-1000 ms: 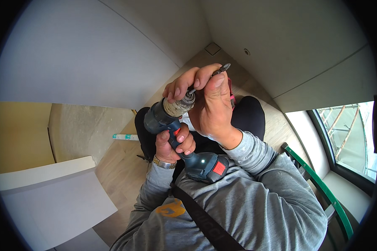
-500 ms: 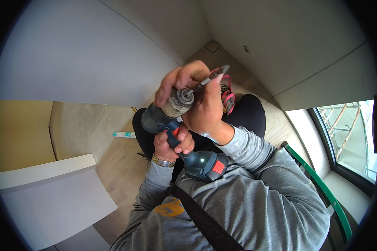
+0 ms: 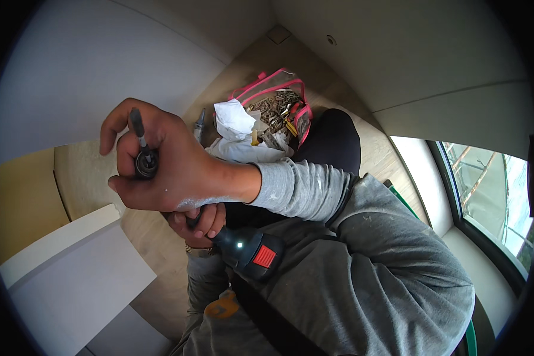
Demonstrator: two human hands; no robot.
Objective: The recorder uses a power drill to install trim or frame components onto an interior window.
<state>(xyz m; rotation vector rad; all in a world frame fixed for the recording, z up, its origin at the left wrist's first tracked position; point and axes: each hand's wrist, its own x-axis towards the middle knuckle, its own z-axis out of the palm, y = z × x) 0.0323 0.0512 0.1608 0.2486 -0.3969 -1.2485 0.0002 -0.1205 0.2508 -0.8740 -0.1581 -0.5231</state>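
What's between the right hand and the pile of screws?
In the head view, a nozzled tube and a crumpled white sheet lie between the right hand and the screws.

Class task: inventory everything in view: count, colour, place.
drill: one, dark with red patch, lower middle
bit: one, dark grey, drill's front
bag: one, clear, pink-trimmed, upper middle
screws: many, brownish, in bag
paper: count unclear, white, against bag
tube: one, grey, left of paper
window: one, dark-framed, right
rail: one, green, right, partly hidden
panels: several, pale grey, left and right
board: one, white, lower left
floor: one, pale brown, beneath
watch: one, metallic, left wrist
strap: one, black, lower middle
shirt: one, grey, bottom
left hand: one, bare, drill handle
right hand: one, white-smeared, drill front
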